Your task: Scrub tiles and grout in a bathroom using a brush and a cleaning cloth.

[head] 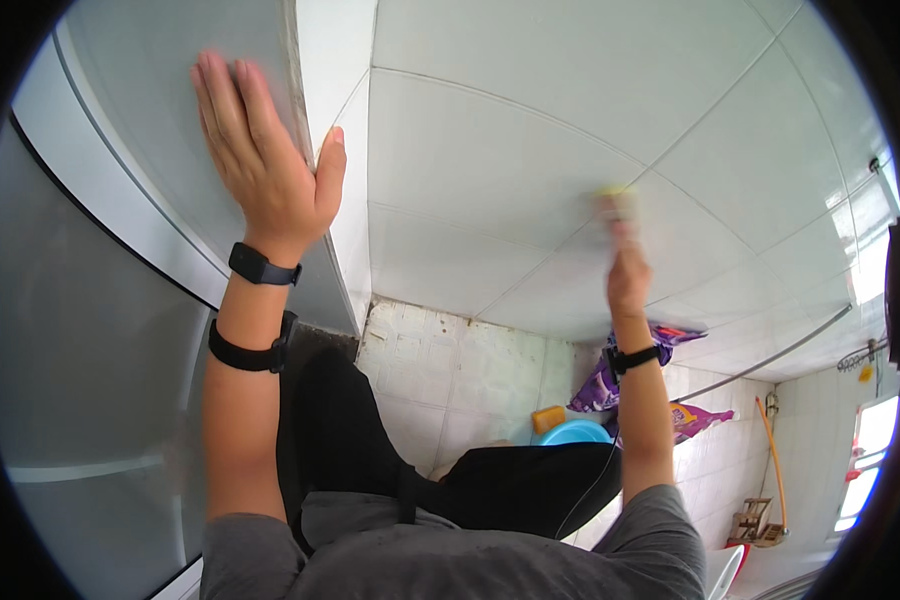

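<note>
My left hand (pixel 274 161) lies flat against a grey panel (pixel 150 82) beside the door frame, its thumb reaching onto the white tiled edge. Nothing is held in it. Out on the white wall tiles (pixel 480 157), my right hand (pixel 625 255) grips a blurred yellowish object (pixel 615 196), perhaps a sponge or brush, against the surface. Motion blur hides that object's exact kind and the fingertips. A dark band sits on each wrist or forearm.
Below the wall, a light blue basin (pixel 576 433) and an orange block (pixel 548 419) stand on the tiled floor (pixel 412 367). Purple bags (pixel 596 386) are near my right forearm. A grey hose (pixel 765 356) crosses at right, with a small wooden stool (pixel 751 519) beyond.
</note>
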`<control>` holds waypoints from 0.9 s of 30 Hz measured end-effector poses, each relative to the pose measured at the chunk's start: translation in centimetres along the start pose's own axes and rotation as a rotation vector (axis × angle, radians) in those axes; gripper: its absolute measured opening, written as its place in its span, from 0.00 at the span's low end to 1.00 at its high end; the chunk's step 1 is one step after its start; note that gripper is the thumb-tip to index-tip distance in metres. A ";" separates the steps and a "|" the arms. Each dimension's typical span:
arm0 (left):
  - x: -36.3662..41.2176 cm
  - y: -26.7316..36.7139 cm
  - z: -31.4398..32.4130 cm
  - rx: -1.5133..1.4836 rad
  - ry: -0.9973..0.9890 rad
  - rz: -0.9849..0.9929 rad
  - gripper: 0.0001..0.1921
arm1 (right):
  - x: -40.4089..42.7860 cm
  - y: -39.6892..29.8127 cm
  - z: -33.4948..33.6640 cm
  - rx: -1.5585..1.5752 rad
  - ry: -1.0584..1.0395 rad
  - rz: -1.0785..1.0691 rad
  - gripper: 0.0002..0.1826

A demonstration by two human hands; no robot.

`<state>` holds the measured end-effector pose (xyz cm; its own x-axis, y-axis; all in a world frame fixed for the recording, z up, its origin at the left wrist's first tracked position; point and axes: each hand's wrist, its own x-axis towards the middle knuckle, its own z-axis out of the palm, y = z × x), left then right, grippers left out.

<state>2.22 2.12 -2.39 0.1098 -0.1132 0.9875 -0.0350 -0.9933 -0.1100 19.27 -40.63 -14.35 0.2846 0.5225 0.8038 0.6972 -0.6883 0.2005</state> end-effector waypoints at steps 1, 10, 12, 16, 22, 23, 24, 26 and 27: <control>-0.1 -0.1 -0.1 -0.002 -0.002 0.002 0.44 | -0.3 -0.6 0.1 0.007 -0.270 -0.182 0.37; 0.1 0.2 -0.6 0.026 0.027 -0.031 0.44 | 0.7 -0.7 0.5 -0.019 -0.249 -0.247 0.36; -0.3 0.3 -0.8 0.031 -0.008 -0.068 0.44 | -2.1 -2.3 1.2 -0.202 -0.474 -0.491 0.34; -0.6 0.5 -1.0 0.013 -0.043 -0.072 0.44 | 3.8 0.5 -3.1 -0.203 -0.149 -0.209 0.33; -0.1 0.2 -1.4 0.012 -0.040 -0.084 0.44 | 16.0 -0.5 -5.4 -0.021 0.303 0.164 0.31; 0.1 0.1 -1.4 0.015 -0.038 -0.080 0.44 | 14.2 -2.3 -4.0 -0.109 0.097 -0.082 0.35; 0.0 0.4 -0.8 -0.002 -0.035 -0.085 0.44 | 10.4 -3.2 -1.6 -0.135 -0.130 -0.229 0.37; -0.4 0.6 -0.7 0.006 -0.035 -0.088 0.44 | 5.9 -6.9 -0.2 -0.241 -0.325 -0.434 0.37; -0.6 0.7 -0.7 -0.002 -0.049 -0.097 0.43 | 6.8 -6.8 -0.6 -0.243 -0.314 -0.441 0.37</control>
<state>1.48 1.55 -2.95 0.1615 -0.0176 0.9867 -0.0242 -0.9996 -0.0139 16.06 -32.69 -9.96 0.2090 0.8837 0.4189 0.6338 -0.4486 0.6301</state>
